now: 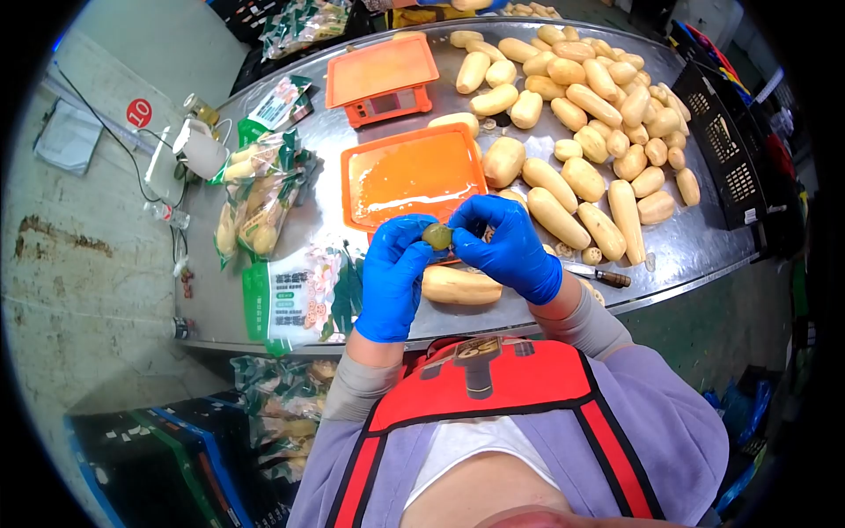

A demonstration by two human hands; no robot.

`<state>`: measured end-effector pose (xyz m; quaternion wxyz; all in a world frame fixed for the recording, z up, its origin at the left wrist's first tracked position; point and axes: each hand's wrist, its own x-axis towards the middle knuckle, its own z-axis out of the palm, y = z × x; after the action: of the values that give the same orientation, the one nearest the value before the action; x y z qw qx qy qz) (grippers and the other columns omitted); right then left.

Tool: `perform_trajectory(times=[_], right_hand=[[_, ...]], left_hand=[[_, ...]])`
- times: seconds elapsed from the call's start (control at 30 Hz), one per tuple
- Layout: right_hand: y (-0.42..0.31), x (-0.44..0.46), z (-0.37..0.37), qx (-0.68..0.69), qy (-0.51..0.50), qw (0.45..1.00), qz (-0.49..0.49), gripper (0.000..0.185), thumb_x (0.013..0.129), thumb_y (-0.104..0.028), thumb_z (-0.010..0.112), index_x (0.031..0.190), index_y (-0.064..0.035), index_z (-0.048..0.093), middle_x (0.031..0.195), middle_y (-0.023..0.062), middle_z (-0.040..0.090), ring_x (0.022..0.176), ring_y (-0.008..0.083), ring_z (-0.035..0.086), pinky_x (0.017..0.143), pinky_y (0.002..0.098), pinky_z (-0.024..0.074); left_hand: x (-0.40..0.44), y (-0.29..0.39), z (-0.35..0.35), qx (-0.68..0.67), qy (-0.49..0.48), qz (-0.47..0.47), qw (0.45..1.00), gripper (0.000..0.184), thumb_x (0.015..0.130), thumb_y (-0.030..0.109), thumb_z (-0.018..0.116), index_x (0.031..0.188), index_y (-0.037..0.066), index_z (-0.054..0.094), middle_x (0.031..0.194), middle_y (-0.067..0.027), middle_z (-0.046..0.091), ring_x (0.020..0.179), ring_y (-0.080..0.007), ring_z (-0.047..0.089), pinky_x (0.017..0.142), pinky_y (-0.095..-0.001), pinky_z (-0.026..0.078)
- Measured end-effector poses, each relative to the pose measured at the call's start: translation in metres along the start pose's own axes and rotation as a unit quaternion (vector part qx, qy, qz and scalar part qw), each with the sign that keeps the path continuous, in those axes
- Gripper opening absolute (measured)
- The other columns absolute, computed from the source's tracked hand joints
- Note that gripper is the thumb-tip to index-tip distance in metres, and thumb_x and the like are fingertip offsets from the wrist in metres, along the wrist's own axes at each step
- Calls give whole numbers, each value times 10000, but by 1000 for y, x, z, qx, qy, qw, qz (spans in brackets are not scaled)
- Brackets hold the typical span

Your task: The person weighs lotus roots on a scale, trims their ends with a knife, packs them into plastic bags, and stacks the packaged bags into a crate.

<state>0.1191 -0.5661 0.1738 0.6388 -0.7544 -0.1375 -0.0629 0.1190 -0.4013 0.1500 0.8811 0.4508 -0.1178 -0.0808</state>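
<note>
Metal worktop (700, 239) carried lotus roots (584, 179). Left hand (393, 280) and right hand (518, 253) pinched a small greenish piece (437, 236) in fingertips; shifting it likely needed light, steady pressure.

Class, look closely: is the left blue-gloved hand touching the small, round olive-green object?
Touching: the head view shows the left blue-gloved hand with its fingertips against the small, round olive-green object.
</note>
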Motion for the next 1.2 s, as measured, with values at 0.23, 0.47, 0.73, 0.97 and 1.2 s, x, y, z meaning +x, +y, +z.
perform_trajectory(times=[0.23, 0.47, 0.73, 0.97, 1.2], right_hand=[[9, 2, 3, 99, -6, 994, 46, 74, 725, -27, 577, 795, -4, 584, 737, 18, 578, 682, 63, 522, 608, 214, 430], [11, 5, 5, 48, 40, 998, 28, 42, 721, -27, 578, 760, -11, 581, 685, 17, 580, 644, 64, 529, 599, 217, 436], [12, 10, 5, -51, 90, 994, -43, 56, 711, -40, 614, 754, -17, 585, 687, 45, 612, 626, 109, 569, 583, 234, 440], [14, 11, 3, 4, 38, 996, -76, 121, 781, -91, 635, 883, -28, 626, 733, 86, 622, 646, 152, 599, 601, 254, 476], [9, 11, -4, 15, -18, 999, -27, 146, 792, -138, 651, 881, -24, 636, 742, 85, 628, 643, 135, 596, 605, 249, 476]], left_hand=[[2, -9, -10, -109, -8, -51, 993, 211, 885, 81, 515, 1084, 11, 500, 1033, -122, 575, 923, -202, 592, 793, -304, 514], [6, -18, -16, -192, 10, -102, 976, 228, 901, 129, 502, 1100, 21, 478, 1045, -122, 561, 905, -215, 592, 771, -302, 520], [12, -16, -16, -203, 10, -140, 969, 277, 881, 147, 533, 1123, 24, 479, 1047, -114, 555, 887, -212, 589, 758, -284, 518], [15, -17, -25, -144, 8, -139, 980, 299, 893, 220, 522, 1096, 0, 521, 1088, -128, 557, 1006, -228, 550, 900, -372, 454], [15, -9, -20, -91, 34, -120, 988, 219, 876, 118, 547, 1054, -8, 541, 1011, -119, 603, 891, -186, 612, 745, -271, 536]])
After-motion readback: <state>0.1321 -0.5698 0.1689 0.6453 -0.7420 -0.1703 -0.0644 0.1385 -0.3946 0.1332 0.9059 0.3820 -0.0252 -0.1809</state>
